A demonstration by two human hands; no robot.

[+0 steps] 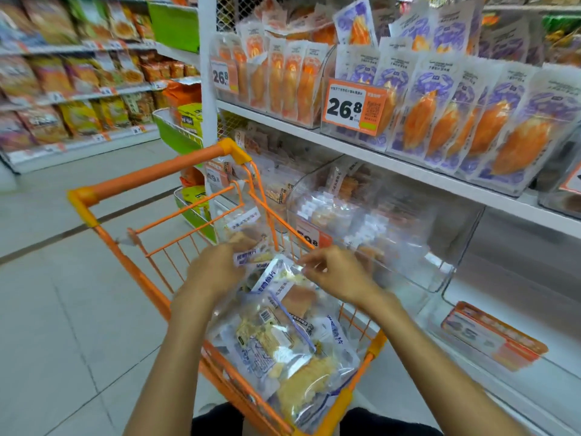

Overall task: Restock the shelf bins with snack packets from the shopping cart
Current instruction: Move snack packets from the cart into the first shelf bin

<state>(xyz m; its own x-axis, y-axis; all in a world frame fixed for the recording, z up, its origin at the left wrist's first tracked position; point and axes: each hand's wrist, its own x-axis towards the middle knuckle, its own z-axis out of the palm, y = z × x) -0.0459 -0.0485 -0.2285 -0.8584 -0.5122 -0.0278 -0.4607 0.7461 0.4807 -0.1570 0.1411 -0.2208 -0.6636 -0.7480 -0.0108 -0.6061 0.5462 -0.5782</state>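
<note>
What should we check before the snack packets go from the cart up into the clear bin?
1. Left hand grips a packet: ok.
2. Right hand pinches the top packet's edge: ok.
3. Only one packet lifts: cannot tell, they overlap.
4. Clear bin beside the cart has room: ok, front part looks free.
5. Packets match that bin's stock: cannot tell, blurred.
6. Cart close to the shelf: ok.

Orange price tag (351, 106) reading 26.8 — on upper shelf edge; grey tiled floor (63, 309).
</note>
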